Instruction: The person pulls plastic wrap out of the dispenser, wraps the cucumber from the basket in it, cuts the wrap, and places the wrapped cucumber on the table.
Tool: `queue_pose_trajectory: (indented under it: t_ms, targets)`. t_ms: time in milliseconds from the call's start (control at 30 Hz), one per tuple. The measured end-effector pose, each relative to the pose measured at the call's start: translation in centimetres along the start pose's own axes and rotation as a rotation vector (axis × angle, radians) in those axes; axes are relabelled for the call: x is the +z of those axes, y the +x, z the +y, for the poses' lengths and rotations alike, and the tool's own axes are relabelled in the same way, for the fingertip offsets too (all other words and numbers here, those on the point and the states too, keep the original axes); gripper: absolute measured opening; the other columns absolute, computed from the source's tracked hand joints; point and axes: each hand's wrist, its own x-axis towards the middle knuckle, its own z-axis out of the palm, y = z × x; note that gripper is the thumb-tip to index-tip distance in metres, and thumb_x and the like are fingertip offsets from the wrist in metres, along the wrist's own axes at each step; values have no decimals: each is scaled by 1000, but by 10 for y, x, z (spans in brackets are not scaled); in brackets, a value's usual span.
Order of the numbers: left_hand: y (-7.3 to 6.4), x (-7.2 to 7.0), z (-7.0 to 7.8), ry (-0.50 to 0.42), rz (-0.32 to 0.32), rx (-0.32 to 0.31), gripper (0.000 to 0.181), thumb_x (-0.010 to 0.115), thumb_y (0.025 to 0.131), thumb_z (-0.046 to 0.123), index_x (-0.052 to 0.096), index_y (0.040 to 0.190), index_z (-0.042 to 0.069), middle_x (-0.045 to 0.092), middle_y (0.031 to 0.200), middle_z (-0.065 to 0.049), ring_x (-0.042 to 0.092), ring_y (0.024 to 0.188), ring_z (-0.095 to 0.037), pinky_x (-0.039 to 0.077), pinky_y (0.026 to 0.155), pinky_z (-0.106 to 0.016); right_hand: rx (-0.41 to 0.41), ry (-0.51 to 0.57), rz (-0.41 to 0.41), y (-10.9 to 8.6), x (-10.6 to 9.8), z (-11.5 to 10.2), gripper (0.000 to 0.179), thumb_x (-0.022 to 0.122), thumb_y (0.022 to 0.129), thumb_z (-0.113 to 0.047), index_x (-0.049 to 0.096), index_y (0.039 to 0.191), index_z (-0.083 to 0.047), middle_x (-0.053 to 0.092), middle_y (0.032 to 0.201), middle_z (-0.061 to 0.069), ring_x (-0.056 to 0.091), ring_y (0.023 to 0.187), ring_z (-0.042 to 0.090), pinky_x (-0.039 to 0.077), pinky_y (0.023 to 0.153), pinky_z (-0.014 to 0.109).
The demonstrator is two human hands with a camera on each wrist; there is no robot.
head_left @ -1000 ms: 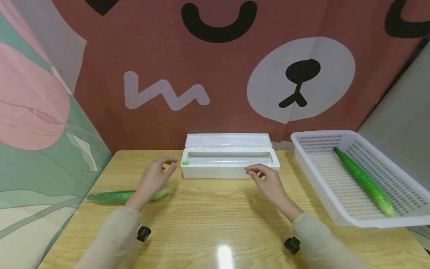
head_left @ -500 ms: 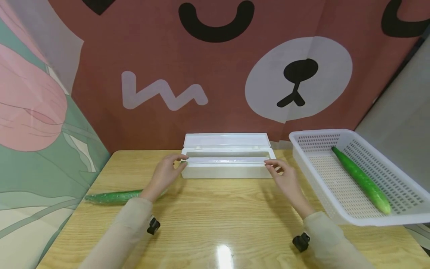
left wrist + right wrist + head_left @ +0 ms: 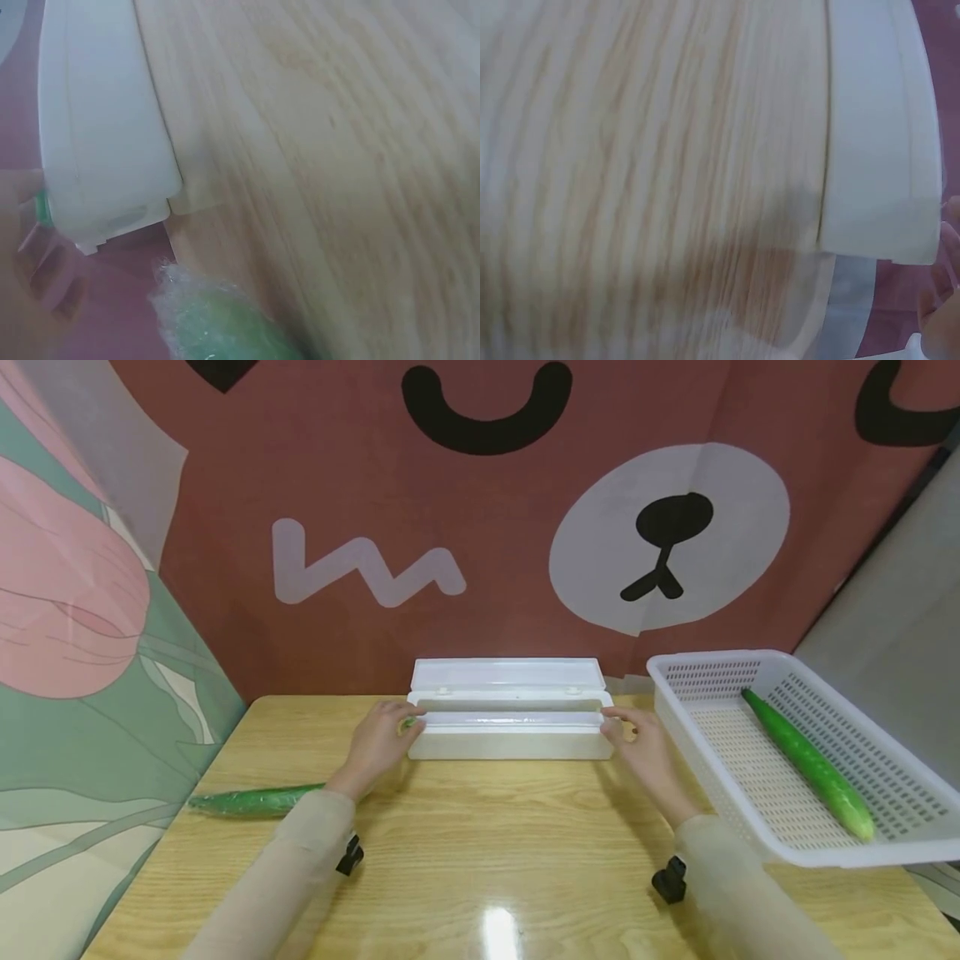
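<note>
A white plastic wrap dispenser box (image 3: 510, 744) stands at the table's back with its lid (image 3: 507, 673) raised. Across its top lies clear plastic wrap (image 3: 513, 718). At the box's left end, my left hand (image 3: 376, 737) pinches the wrap's edge between thumb and index finger, beside a green slider (image 3: 43, 208). My right hand (image 3: 640, 746) pinches the wrap at the right end; in the right wrist view its fingers (image 3: 941, 322) show only partly. Behind my left wrist lies a cucumber (image 3: 251, 801) covered in plastic wrap, partly hidden by the forearm.
On the right, a white perforated basket (image 3: 738, 814) holds one unwrapped cucumber (image 3: 810, 764). The wooden table (image 3: 480, 835) stretches in front of the box. Behind it rises a reddish-brown printed cloth (image 3: 510, 527).
Both hands have come to the box's ends: my left moved right and my right moved outward to the right. The thumbs and index fingers have closed at the wrap's edge.
</note>
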Motion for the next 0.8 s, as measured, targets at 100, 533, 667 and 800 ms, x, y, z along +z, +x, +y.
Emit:
queue_pose_trajectory:
  t_ms: [100,533,667,800]
  targets:
    - [1,2,1,49,5,20,25,65,98,27,75,115,12,62,126,-8,48,126,-30,46,96,-50,-28,-51,-50,2,0,4,29,70,93,-8,67,120,3,62,123,26,47,118,43,34,100,57]
    - [4,6,5,37,39,-1,19,66,97,28,77,104,14,67,115,-3,52,119,-26,48,92,-47,-117,-136,-54,12,9,2,14,69,93,-7,74,101,3,70,107,20,53,111,37,39,96,52]
    - [6,6,4,8,47,-18,23,64,99,29,76,108,12,69,116,-5,53,119,-27,48,94,-48,-11,-113,-74,14,9,1,22,63,99,-16,71,108,3,65,112,22,51,114,38,40,97,55]
    - [8,6,4,-30,49,-50,26,62,100,32,75,111,12,68,122,-6,53,121,-28,46,97,-49,34,-86,-71,17,10,1,24,58,102,-17,69,111,2,62,116,23,50,116,39,39,98,56]
